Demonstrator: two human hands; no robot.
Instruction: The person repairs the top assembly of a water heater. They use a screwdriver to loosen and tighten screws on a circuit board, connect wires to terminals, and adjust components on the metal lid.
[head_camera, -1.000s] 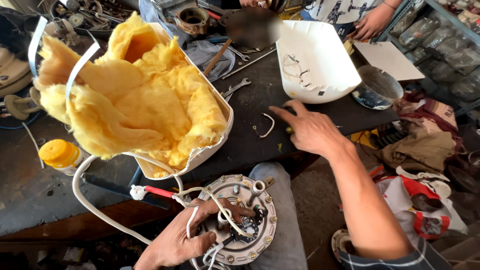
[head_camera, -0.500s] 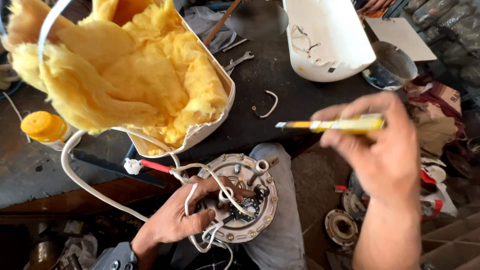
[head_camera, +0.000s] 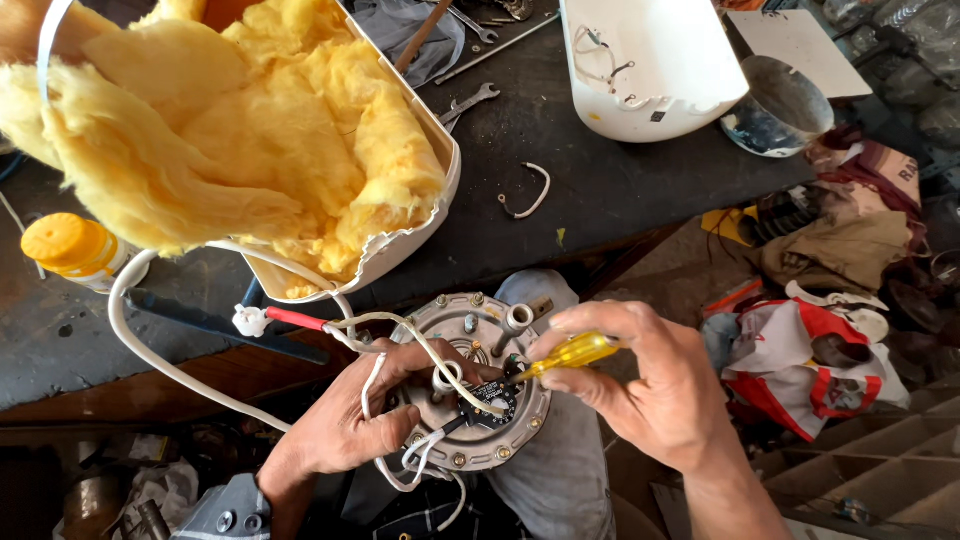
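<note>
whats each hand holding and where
Right hand grips a yellow screwdriver by its handle; left hand holds the round metal plate by its left edge.

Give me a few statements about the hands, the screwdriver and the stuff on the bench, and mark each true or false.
1. The right hand holds a yellow-handled screwdriver. True.
2. The left hand lies flat on the dark bench. False: it grips the round metal plate on the lap.
3. Yellow insulation fills the white casing. True.
4. The yellow-capped bottle stands right of the white lid. False: it stands far left.
5. White wires cross the plate. True.
</note>
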